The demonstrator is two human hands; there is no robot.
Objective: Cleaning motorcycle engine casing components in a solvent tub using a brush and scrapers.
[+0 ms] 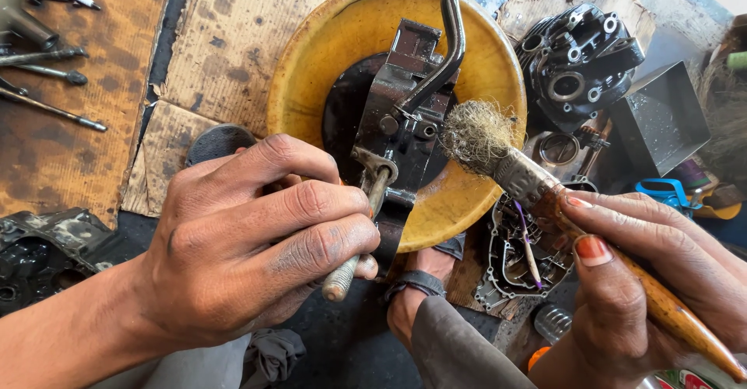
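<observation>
Fingers of the left hand (257,241) are closed around the knurled shaft of a dark metal engine part (393,136), holding it tilted over a yellow basin (311,70). Fingers of the right hand (646,280) are clamped on the wooden handle of a paintbrush (529,179), whose frayed, pale bristles touch the part's upper right edge. A curved black lever rises from the part past the basin's far rim. The basin is round, stained and holds dark liquid at its centre.

Surroundings: torn, oil-soaked cardboard (226,39) lies beneath; steel tools (47,54) lie at upper left; a black engine casing (580,58) sits beyond the basin at right, beside a grey metal tray (661,120). A finned cover (513,261) lies below the brush. A sandalled foot (416,284) rests beneath the basin's near rim.
</observation>
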